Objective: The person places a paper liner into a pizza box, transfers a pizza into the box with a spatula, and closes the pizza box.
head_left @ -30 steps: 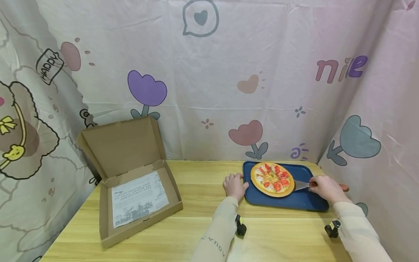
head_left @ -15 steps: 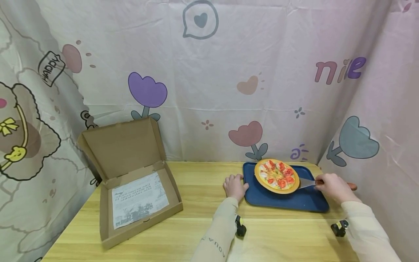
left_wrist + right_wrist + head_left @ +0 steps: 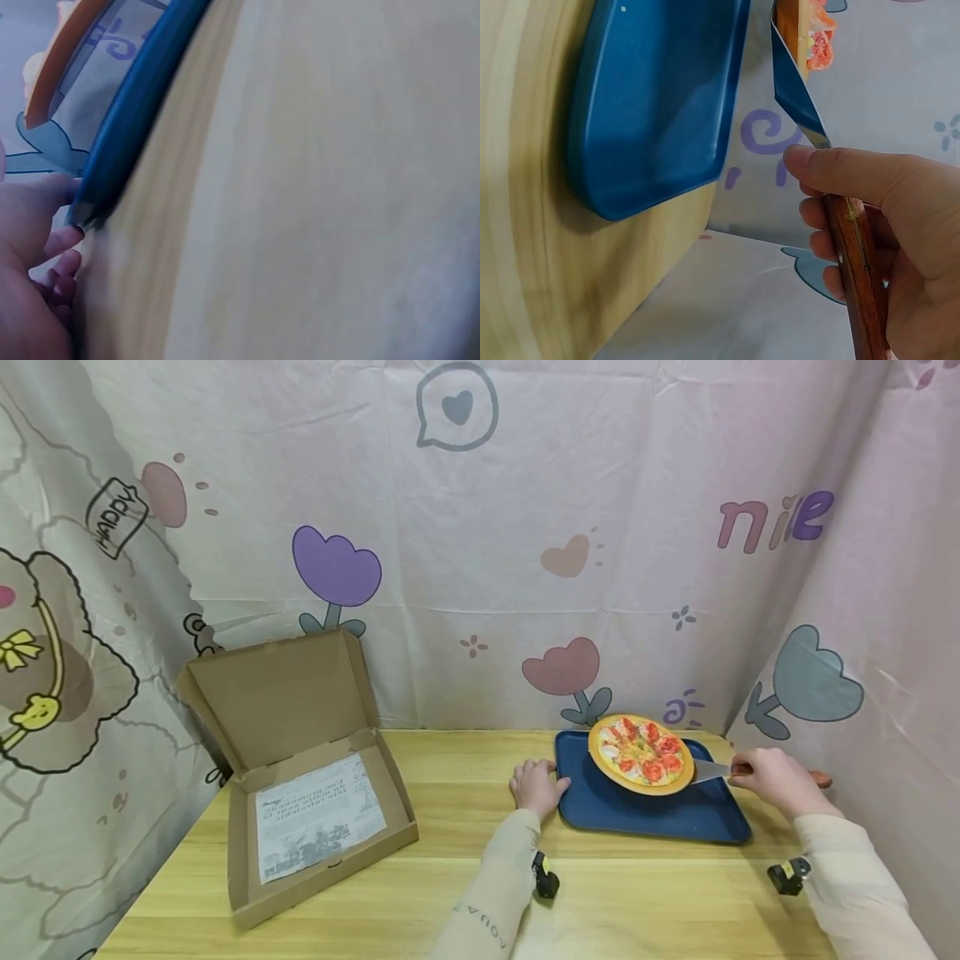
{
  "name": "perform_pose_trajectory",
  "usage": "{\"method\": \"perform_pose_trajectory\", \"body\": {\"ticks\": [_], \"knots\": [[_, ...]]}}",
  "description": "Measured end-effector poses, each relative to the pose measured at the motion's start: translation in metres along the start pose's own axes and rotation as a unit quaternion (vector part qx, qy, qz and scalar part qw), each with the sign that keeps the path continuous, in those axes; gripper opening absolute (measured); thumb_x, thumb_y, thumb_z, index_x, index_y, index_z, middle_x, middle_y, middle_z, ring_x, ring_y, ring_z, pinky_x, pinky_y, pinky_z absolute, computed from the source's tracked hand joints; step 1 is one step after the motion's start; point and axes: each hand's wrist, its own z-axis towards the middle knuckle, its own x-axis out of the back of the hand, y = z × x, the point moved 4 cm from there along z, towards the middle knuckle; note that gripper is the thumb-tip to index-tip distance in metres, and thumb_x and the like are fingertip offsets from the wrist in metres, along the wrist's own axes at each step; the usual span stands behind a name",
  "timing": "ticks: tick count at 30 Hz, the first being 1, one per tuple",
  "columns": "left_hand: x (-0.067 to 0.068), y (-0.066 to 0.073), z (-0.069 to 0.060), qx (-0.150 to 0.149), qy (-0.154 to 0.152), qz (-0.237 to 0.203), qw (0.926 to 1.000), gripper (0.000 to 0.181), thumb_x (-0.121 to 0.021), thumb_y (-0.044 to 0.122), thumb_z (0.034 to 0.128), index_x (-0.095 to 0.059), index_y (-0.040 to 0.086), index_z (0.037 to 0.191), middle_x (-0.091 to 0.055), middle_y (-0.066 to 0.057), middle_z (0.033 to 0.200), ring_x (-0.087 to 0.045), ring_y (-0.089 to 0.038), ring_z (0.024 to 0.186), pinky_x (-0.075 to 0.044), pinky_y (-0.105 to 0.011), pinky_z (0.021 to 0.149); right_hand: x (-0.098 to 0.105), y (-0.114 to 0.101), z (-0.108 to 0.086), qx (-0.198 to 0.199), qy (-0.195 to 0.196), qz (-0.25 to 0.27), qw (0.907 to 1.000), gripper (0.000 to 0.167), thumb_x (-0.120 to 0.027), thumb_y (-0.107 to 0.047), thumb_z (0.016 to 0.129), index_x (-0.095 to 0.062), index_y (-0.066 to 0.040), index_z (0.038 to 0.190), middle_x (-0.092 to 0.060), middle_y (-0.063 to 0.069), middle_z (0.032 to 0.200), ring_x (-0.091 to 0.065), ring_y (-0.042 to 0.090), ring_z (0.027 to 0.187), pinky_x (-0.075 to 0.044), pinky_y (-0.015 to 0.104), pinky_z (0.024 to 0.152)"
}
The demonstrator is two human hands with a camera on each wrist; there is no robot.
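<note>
A round toy-like pizza with red and white toppings rests on the metal blade of a spatula, raised above the blue tray and tilted. My right hand grips the spatula by its wooden handle, thumb near the blade, as the right wrist view shows. At the tray's left edge, my left hand holds the rim. The left wrist view has the left hand with its thumb over the rim and a fingertip at its outer side. Only the edge of the pizza shows there.
On the left of the wooden table stands a cardboard pizza box, its lid raised and a printed paper sheet lying inside. A patterned curtain hangs behind the table and along both sides.
The spatula has lifted the pizza up off the tray and shifted it slightly right, my right hand moving right and up with it. My left hand stays at the tray's edge.
</note>
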Motion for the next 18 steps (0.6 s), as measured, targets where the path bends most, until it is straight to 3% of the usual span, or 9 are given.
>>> {"method": "perform_pose_trajectory", "body": {"ticks": [8, 13, 18], "knots": [[0.010, -0.004, -0.002, 0.009, -0.002, -0.082, 0.9966, 0.030, -0.071, 0.032, 0.0870, -0.072, 0.012, 0.110, -0.071, -0.005, 0.103, -0.059, -0.026, 0.097, -0.043, -0.042, 0.085, 0.008, -0.002, -0.001, 0.000, -0.006, -0.001, 1.0000, 0.015, -0.073, -0.009, 0.081, -0.063, -0.012, 0.070, -0.057, -0.003, 0.066, -0.047, 0.014, 0.063, -0.040, 0.031, 0.057], [0.018, -0.010, -0.004, 0.015, -0.014, -0.156, 0.9875, 0.027, -0.067, 0.024, 0.0899, -0.070, 0.007, 0.111, -0.072, -0.006, 0.095, -0.064, -0.019, 0.085, -0.049, -0.033, 0.074, 0.013, -0.006, -0.002, 0.006, -0.003, 0.000, 1.0000, 0.015, -0.073, -0.010, 0.081, -0.062, -0.012, 0.071, -0.056, -0.004, 0.065, -0.046, 0.013, 0.062, -0.039, 0.029, 0.057], [0.034, -0.013, -0.009, -0.006, -0.016, -0.202, 0.9793, 0.026, -0.066, 0.017, 0.0901, -0.069, 0.001, 0.110, -0.070, -0.009, 0.091, -0.062, -0.014, 0.078, -0.050, -0.025, 0.067, 0.017, -0.012, -0.003, 0.015, 0.003, -0.007, 0.9999, 0.017, -0.073, -0.011, 0.081, -0.061, -0.014, 0.070, -0.054, -0.005, 0.065, -0.045, 0.013, 0.062, -0.036, 0.029, 0.057]]}}
